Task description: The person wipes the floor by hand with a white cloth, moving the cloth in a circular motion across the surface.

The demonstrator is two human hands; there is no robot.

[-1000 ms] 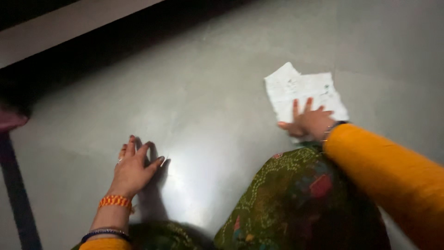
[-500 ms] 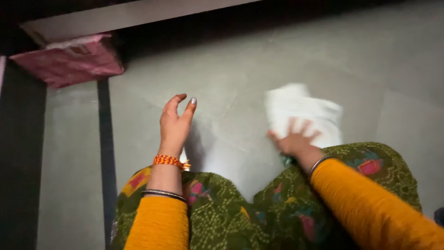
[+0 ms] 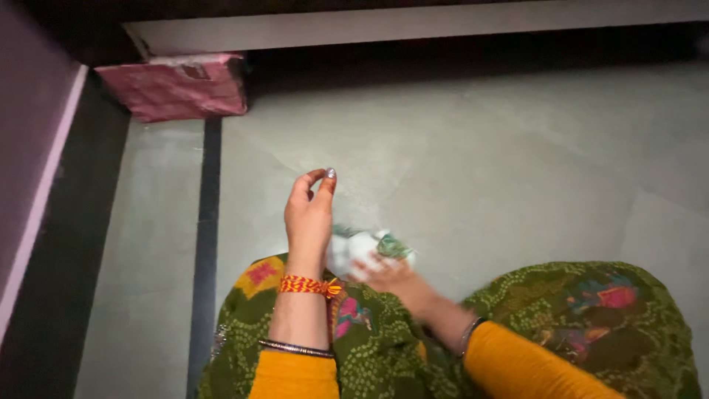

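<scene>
Since half a second ago, the white cloth (image 3: 365,251) has come off the open floor at the right and in toward the knees, and the view has swung so that the pink box now sits higher in the corner.

At far left a purple wall (image 3: 29,170) meets a dark strip of floor. Just right of it, the pink box (image 3: 173,85) lies against the pale ledge (image 3: 413,26) at the back. The grey floor (image 3: 502,170) spreads out bare in front of it.

The left hand (image 3: 310,214) is raised off the floor, empty, thumb and forefinger curled near each other but closed on nothing; an orange thread band (image 3: 306,284) and a dark bangle circle that wrist. Just beside it to the right, the right hand (image 3: 391,277), blurred with motion, has its grip closed around the bunched cloth, which shows a patch of green and sits just above the green patterned garment (image 3: 591,318) over the knees.

Judging by this, the step in hand is gathering the cloth up. The next move seems to call for the free left hand to join the bundle and steady it.
</scene>
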